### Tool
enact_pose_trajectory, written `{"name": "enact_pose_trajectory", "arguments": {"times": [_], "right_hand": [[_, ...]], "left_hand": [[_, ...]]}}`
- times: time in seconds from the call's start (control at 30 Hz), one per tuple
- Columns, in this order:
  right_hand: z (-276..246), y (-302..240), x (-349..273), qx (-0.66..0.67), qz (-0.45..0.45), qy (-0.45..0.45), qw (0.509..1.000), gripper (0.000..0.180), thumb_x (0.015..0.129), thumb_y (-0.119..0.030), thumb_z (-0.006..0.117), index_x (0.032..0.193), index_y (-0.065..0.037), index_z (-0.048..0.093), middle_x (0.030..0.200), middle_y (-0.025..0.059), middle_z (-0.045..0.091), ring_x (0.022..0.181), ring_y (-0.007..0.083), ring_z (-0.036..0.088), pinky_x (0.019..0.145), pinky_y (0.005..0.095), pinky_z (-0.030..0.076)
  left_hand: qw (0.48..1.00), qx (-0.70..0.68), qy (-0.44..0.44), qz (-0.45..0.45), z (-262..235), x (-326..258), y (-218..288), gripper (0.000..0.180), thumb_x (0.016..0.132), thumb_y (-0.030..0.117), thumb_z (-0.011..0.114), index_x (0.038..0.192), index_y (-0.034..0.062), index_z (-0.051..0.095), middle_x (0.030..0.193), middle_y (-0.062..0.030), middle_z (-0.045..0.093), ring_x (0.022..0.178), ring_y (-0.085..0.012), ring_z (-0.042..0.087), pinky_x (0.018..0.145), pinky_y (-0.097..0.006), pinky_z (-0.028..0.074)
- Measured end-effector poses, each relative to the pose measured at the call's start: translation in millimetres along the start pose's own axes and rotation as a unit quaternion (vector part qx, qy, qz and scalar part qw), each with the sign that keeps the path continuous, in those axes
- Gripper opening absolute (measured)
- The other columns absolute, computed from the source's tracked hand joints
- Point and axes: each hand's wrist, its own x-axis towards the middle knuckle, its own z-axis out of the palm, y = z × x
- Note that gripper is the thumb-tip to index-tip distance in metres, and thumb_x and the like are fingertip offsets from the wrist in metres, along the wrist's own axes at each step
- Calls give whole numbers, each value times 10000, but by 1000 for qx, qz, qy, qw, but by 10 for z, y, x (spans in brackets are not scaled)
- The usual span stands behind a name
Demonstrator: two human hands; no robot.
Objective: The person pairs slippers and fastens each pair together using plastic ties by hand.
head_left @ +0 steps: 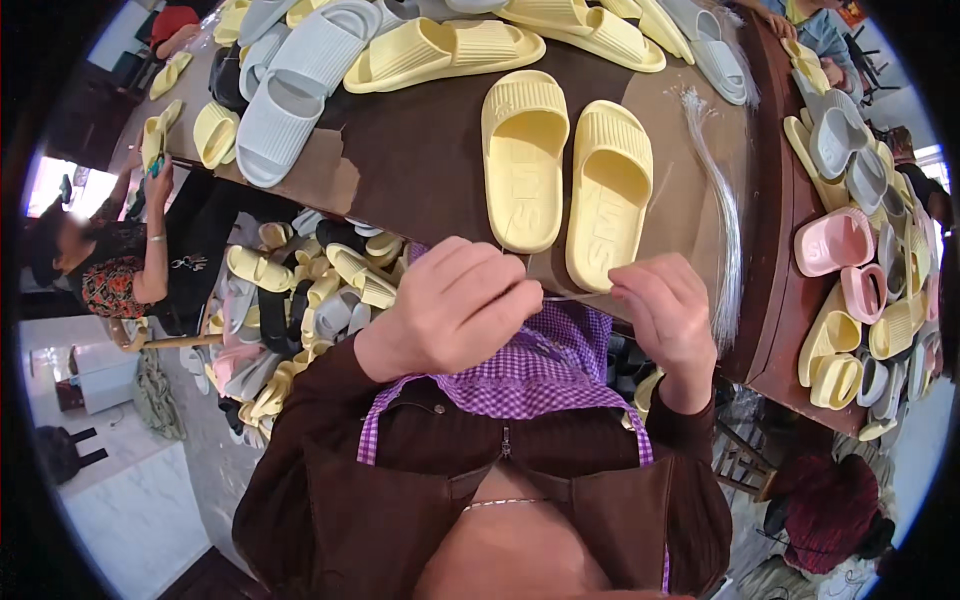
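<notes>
Two yellow slide slippers lie side by side on the brown table in front of me, the left slipper (525, 165) and the right slipper (609, 200), their open heels toward me. My left hand (455, 305) is closed in a pinch just below the left slipper's heel. At the right slipper's heel, my right hand (668, 310) is also pinched closed, its fingertips close to the edge. Whatever either pinch holds is too thin or hidden to make out. A bundle of clear thin strands (722, 220) hangs along the table to the right of the pair.
Grey slippers (300, 95) and yellow slippers (445, 52) line the table's far side. More slippers heap below left (330, 290). A second table (765, 290) on the right carries yellow, grey and pink ones. At the left, a co-worker (125, 270) holds a yellow slipper.
</notes>
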Motion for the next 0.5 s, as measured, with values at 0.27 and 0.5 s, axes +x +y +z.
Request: {"name": "enact_pose_trajectory", "arguments": {"times": [0.27,0.5], "right_hand": [[189,192,-108,3,36,-27,999,142,677,17,663,803,-19,608,736,105,604,678,289,571,606,362,458],[270,250,-27,-40,53,-62,996,127,684,6,667,789,-19,600,724,104,595,676,294,570,607,371,459]], "left_hand": [[999,-16,-33,-9,277,-236,-113,217,626,-9,669,828,-6,588,767,-90,545,642,-249,543,542,-333,423],[998,10,-50,-30,446,-262,-255,222,628,-14,661,838,-1,588,769,-89,531,646,-239,529,548,-338,416]]}}
